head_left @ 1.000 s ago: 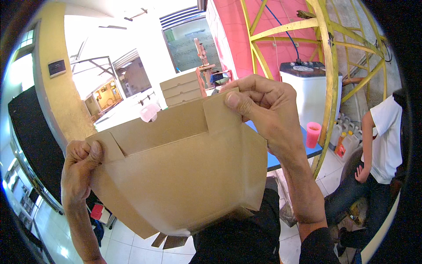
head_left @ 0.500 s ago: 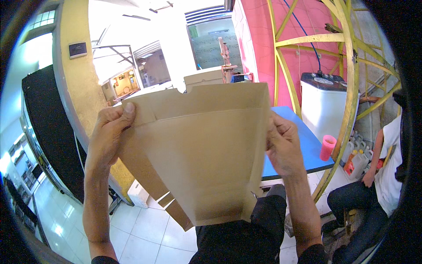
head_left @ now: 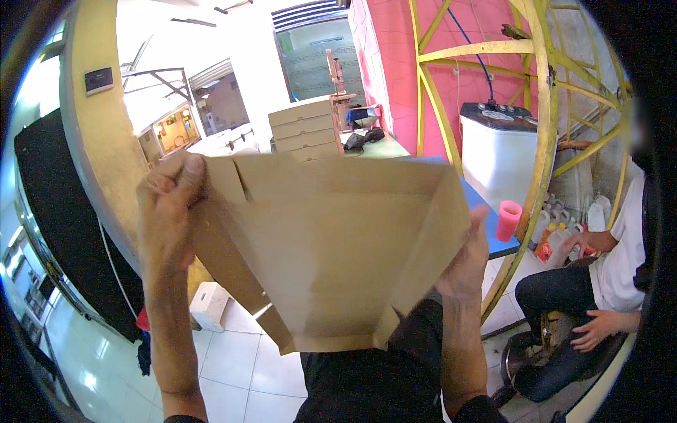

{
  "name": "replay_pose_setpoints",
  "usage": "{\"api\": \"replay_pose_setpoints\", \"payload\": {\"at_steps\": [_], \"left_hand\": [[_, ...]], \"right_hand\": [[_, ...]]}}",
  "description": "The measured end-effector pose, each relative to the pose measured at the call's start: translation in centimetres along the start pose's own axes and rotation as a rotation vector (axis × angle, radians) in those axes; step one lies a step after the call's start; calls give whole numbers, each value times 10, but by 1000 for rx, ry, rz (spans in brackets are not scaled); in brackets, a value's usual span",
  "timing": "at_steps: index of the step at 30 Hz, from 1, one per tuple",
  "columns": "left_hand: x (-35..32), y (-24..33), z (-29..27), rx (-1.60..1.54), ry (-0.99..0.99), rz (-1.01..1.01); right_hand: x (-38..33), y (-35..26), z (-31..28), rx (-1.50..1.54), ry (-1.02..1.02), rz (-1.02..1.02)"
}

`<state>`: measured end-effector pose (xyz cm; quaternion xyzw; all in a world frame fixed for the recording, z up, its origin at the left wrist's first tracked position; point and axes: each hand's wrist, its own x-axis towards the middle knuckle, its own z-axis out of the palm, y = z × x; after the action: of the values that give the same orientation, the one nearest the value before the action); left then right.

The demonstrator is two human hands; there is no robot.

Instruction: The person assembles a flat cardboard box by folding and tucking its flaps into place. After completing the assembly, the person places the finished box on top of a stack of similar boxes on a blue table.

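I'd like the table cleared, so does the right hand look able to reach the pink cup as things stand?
Probably yes: nothing visible stands between the right hand and the pink cup on the blue table, though the hand would have to leave the cardboard box.

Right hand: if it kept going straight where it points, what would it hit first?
Probably the blue tabletop, which shows just ahead of the right hand, beyond the cardboard it seems to touch. Depth is unclear, so it might pass above.
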<state>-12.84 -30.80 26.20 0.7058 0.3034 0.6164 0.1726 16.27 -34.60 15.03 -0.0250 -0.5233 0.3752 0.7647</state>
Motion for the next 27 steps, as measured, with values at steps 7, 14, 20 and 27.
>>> {"api": "replay_pose_setpoints", "payload": {"at_steps": [7,14,20,27], "left_hand": [[15,0,4,-259,-155,-33],[13,0,-1,-351,-111,-138],[-9,-18,-7,-945,-150,-307],[-56,-48,32,-559,2,-257]], "right_hand": [[-10,8,-5,-380,51,-114],[18,10,4,-201,82,-9],[51,9,-5,-333,234,-142],[78,3,0,-328,243,-109]]}}
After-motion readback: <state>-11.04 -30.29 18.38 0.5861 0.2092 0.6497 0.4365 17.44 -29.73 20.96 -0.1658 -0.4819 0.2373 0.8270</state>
